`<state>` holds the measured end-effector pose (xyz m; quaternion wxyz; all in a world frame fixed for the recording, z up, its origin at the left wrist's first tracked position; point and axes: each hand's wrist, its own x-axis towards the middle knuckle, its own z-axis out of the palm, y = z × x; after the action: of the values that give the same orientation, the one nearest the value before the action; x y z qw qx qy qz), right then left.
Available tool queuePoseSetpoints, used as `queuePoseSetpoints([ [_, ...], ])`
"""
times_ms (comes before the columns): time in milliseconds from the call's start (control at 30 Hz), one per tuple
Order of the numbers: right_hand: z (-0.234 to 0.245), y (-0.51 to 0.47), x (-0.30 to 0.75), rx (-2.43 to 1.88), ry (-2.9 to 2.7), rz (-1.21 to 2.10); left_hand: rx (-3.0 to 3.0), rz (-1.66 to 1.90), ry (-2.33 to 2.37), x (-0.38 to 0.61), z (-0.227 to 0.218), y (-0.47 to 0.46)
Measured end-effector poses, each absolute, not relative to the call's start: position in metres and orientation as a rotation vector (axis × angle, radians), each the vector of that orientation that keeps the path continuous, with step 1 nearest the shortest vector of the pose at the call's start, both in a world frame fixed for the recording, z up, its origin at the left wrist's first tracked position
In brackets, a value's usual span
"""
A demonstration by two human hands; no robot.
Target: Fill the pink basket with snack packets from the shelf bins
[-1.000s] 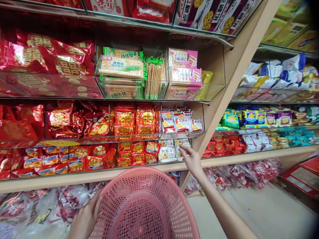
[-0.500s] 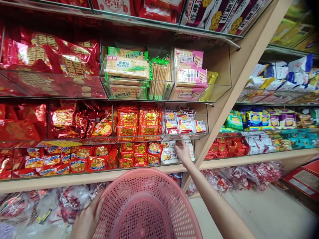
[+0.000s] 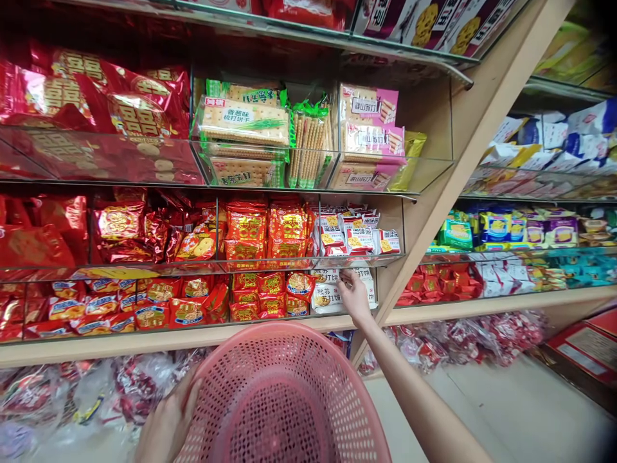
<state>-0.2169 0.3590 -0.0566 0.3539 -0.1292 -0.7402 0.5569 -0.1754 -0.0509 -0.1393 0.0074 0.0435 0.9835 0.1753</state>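
My left hand (image 3: 171,411) is closed on the left rim of a pink plastic basket (image 3: 359,392), a round one full of small holes. No goods show inside it. My right hand (image 3: 355,296) reaches to the lowest shelf, among white soda cracker packets (image 3: 326,297). Its fingers are bent together at the packets; what lies between the fingertips is hidden. Right above, behind a clear shelf front, sit small white-and-red snack packets (image 3: 359,238). Left of the hand are small red-and-gold snack packets (image 3: 272,292).
Clear fronts and dividers edge the shelves. Higher up lie green-wrapped crackers (image 3: 245,122) and pink cracker packs (image 3: 371,138). A slanting wooden upright (image 3: 463,167) stands right of my hand. Bagged goods (image 3: 139,386) lie below the shelf, and a red box (image 3: 585,350) sits at the right.
The view has shifted slightly, with the shelves a little higher in it. My right hand stays at the white packets, and my left hand keeps the basket.
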Motion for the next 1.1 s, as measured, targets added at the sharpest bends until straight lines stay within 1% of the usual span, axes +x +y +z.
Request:
queuePoseSetpoints([
  [133,-0.06,0.355,-0.217,-0.314,-1.886,1.478,0.125,0.545,3.059,-0.174,-0.138,-0.051],
  [400,-0.062,0.354,-0.217,-0.427,-1.813,1.536,0.102,0.491,3.034,-0.173,-0.132,-0.045],
  [600,-0.066,0.356,-0.22,-0.411,-1.74,1.615,0.095,0.499,3.051,-0.173,-0.138,-0.049],
  [833,-0.073,0.361,-0.222,-0.431,-1.672,1.621,0.152,0.54,3.082,-0.174,-0.145,-0.053],
  [1100,-0.072,0.364,-0.218,-0.452,-1.638,1.651,0.144,0.554,3.069,-0.173,-0.142,-0.052],
])
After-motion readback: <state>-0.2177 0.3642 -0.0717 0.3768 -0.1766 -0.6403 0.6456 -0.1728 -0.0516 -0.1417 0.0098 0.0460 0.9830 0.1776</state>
